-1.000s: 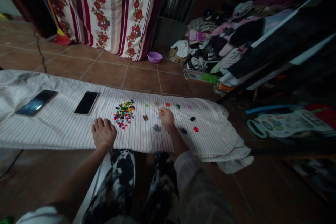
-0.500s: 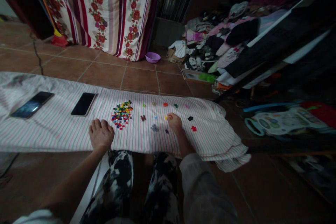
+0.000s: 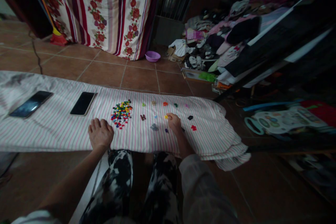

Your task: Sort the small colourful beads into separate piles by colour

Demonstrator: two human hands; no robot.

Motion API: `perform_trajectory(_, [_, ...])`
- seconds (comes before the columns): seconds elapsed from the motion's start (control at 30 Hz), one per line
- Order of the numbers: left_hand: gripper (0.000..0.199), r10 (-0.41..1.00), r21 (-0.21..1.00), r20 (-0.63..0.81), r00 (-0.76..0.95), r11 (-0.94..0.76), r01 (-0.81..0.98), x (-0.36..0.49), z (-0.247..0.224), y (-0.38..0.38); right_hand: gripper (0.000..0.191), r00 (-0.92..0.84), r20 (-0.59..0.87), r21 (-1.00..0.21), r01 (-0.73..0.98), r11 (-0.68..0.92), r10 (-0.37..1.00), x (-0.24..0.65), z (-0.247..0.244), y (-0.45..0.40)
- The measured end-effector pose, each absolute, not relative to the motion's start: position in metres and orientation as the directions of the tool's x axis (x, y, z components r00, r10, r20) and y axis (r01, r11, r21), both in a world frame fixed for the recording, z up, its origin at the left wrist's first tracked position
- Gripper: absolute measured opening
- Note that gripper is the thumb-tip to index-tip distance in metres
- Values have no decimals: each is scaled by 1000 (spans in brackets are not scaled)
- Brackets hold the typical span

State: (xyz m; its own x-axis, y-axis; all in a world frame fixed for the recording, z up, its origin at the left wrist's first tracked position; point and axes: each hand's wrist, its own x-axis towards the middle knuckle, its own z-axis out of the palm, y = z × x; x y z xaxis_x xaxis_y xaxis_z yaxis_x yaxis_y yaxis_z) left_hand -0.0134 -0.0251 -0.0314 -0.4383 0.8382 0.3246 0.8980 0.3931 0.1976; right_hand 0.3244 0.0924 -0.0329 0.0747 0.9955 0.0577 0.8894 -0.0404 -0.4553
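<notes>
1. Holding the right hand [image 3: 174,122] low at the cloth-covered worktop [image 3: 65,131], thumb and fingertips drawn together at the small yellow pieces [image 3: 165,117]; cannot tell whether pinching one or only touching.
2. Resting the left hand [image 3: 100,133] palm down on the worktop, fingers loosely spread, just beside the near left edge of the mixed pile [image 3: 121,114] of many-coloured pieces.
3. In the far row, left to right: lime green pieces [image 3: 143,104], tan pieces [image 3: 153,103], orange pieces [image 3: 165,103], dark green pieces [image 3: 175,105] and pink pieces [image 3: 186,105], all well apart from the mixed pile.
4. In the middle row: brown pieces [image 3: 142,117], then light blue pieces [image 3: 155,116] near the yellow ones, with black pieces [image 3: 190,117] to the right of the right hand.
5. Nearer the body: grey pieces [image 3: 154,127], a dark bluish piece [image 3: 166,130] and red pieces [image 3: 193,127]; also something dark, mostly hidden by the right wrist.
6. Toward the left end, lying flat: two phones [image 3: 82,104], well apart from each other.
7. Beyond, on the tiled floor: a purple basin [image 3: 152,56] beside a flowered curtain [image 3: 111,14], and farther right a heap of clothes [image 3: 210,38].
</notes>
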Motion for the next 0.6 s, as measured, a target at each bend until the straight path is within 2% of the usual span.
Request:
perform_trajectory(0.27, [41, 839, 206, 329, -433, 384, 900, -14, -32, -25, 37, 74, 125, -482, 876, -4, 989, 325, -37, 94])
perform_trajectory(0.6, [39, 836, 190, 329, -439, 397, 898, -15, -32, -24, 37, 75, 166, -450, 893, 8, 983, 324, -37, 92])
